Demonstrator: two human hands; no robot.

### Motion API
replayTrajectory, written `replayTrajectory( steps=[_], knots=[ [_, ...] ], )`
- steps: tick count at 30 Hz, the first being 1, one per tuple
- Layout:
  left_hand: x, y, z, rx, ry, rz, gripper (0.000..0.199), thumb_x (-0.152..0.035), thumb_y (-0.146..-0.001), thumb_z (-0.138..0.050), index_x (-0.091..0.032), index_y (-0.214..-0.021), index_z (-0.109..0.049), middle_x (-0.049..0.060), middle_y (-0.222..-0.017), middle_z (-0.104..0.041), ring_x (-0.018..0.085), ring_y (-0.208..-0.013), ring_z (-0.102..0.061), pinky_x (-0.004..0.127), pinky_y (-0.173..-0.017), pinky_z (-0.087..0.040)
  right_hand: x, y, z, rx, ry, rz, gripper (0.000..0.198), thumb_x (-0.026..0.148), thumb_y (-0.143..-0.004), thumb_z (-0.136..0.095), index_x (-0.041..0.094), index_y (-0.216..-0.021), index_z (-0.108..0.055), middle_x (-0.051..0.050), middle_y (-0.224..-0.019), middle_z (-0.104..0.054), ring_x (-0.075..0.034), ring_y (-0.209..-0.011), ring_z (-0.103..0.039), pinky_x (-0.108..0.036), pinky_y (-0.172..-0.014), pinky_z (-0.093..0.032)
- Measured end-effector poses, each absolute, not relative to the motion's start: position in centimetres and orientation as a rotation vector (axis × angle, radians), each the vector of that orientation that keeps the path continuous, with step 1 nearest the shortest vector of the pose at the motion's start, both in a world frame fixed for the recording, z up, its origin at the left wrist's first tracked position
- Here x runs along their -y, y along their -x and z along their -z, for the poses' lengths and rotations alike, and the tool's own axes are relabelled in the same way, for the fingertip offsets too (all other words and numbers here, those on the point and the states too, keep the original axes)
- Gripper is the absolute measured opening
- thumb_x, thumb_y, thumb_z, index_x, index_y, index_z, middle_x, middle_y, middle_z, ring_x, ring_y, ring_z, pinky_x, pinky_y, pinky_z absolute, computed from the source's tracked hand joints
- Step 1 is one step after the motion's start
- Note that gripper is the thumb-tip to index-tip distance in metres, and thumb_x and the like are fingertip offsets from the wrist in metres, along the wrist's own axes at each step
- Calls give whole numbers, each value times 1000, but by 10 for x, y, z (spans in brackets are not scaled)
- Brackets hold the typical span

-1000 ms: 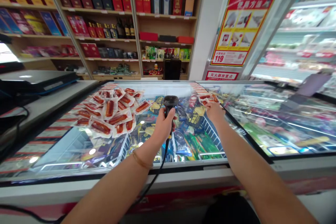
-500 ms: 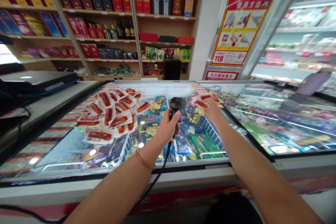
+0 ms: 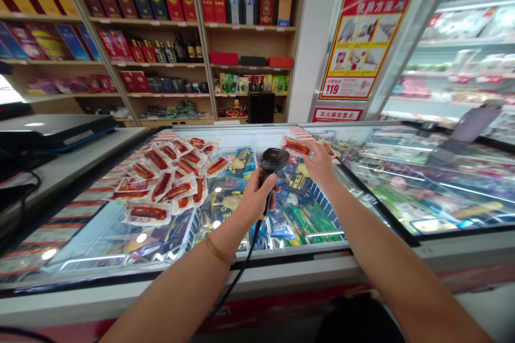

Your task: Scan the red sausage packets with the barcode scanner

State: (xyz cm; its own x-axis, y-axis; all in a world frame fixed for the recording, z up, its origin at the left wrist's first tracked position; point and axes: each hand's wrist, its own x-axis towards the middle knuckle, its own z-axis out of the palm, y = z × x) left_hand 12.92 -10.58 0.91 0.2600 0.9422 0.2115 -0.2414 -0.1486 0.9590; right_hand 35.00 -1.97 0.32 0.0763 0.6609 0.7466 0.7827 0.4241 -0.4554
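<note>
My left hand [image 3: 259, 195] is wrapped round the handle of a black barcode scanner [image 3: 274, 158], whose head points away over the freezer's glass top. To its right, my right hand [image 3: 319, 166] grips the near end of a vacuum-packed sausage [image 3: 295, 146], holding it just beyond and right of the scanner head. Behind my right fingers another sausage pack [image 3: 329, 150] is partly hidden. A loose heap of similar sausage packs [image 3: 177, 188] lies on the glass to the left.
Under the glass of the chest freezer [image 3: 257, 131] are bagged frozen goods in wire baskets. The scanner's black cord [image 3: 245, 270] runs down past the front edge. A flat scale-like device [image 3: 56, 128] stands at left. Shelves of boxes [image 3: 173, 2] line the back.
My right hand has moved left and slightly away with a sausage pack, parting it from the other pack. My left hand keeps the scanner in nearly the same place.
</note>
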Motion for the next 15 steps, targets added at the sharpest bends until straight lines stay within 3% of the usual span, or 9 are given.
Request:
replayTrajectory(
  steps=[15],
  knots=[
    [104,-131,-4,-739,-1304,-1229,47,-60,-75,-69,-22,-88,-45,-5,-68,-60,7,-38,-48,21,-37,-36,22,-349,-1,1632,1288,132,44,20,-81,-52,21,-123,-63,-11,-125,-67,-27,-122,-57,-46,-108,-41]
  ],
)
